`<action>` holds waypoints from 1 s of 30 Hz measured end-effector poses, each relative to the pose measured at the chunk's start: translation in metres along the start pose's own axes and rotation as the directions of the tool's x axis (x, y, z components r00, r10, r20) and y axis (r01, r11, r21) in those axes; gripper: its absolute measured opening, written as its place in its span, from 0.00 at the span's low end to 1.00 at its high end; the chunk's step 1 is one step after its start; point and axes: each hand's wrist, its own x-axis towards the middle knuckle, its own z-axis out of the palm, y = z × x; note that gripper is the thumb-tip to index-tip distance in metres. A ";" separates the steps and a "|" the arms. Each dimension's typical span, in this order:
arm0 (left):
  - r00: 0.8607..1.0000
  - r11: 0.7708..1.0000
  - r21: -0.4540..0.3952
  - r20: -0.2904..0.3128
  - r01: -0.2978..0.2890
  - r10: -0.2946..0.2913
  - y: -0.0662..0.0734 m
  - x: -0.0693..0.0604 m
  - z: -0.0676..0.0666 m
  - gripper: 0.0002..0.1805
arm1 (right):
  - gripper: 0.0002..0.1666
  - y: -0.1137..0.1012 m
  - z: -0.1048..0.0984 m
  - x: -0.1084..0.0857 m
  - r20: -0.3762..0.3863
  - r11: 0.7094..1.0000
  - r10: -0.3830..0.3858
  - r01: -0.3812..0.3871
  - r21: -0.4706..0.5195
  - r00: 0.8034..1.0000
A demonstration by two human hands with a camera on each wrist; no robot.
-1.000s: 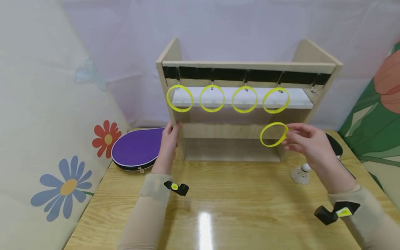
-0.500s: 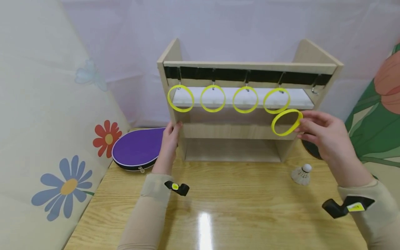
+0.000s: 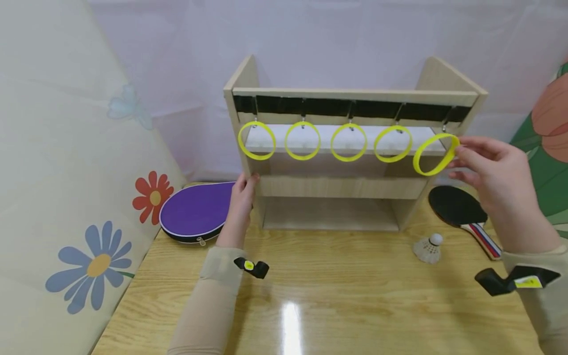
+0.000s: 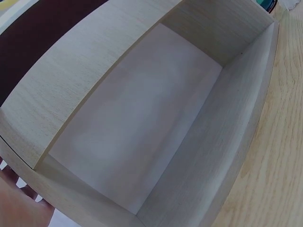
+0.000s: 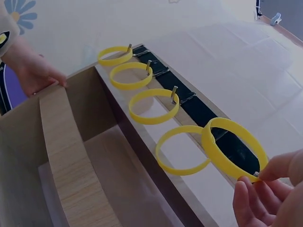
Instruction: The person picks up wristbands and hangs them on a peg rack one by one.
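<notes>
My right hand (image 3: 503, 175) pinches a thin yellow ring (image 3: 417, 160) by its right side, between thumb and fingers. The ring's upper edge meets the rightmost metal hook (image 3: 445, 125); in the right wrist view the hook's tip shows by the pinched part, and I cannot tell whether the ring hangs on it. Several matching yellow rings (image 3: 349, 160) hang from the other hooks along the black strip (image 3: 328, 105) of a small wooden shelf (image 3: 341, 187). On the left, my left hand (image 3: 241, 204) grips the shelf's side panel, thumb in front, other fingers mostly hidden behind.
A purple paddle case (image 3: 197, 209) lies left of the shelf on the wooden table (image 3: 337, 286). To the right stand a shuttlecock (image 3: 428, 248) and a black table tennis paddle (image 3: 457, 205). Patterned cloth (image 3: 177, 59) hangs behind and beside the table.
My right hand has carried the yellow ring up and to the right, from below the row to the rightmost hook. The paddle is uncovered. My left hand stays on the shelf's side.
</notes>
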 end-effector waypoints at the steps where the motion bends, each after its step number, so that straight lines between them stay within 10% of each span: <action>1: 1.000 1.000 0.003 -0.003 -0.001 0.001 0.000 0.000 0.000 0.23 | 0.12 -0.001 -0.001 0.002 -0.011 1.000 0.004 -0.004 0.011 1.000; 17: 0.999 1.000 0.017 -0.026 -0.021 0.021 -0.003 0.001 0.002 0.22 | 0.17 0.003 -0.016 0.020 -0.142 0.991 0.121 -0.112 0.068 0.982; 30: 1.000 1.000 0.017 -0.005 -0.018 0.018 -0.001 0.000 -0.001 0.23 | 0.16 0.012 -0.017 0.017 -0.066 0.986 0.142 -0.135 0.102 0.988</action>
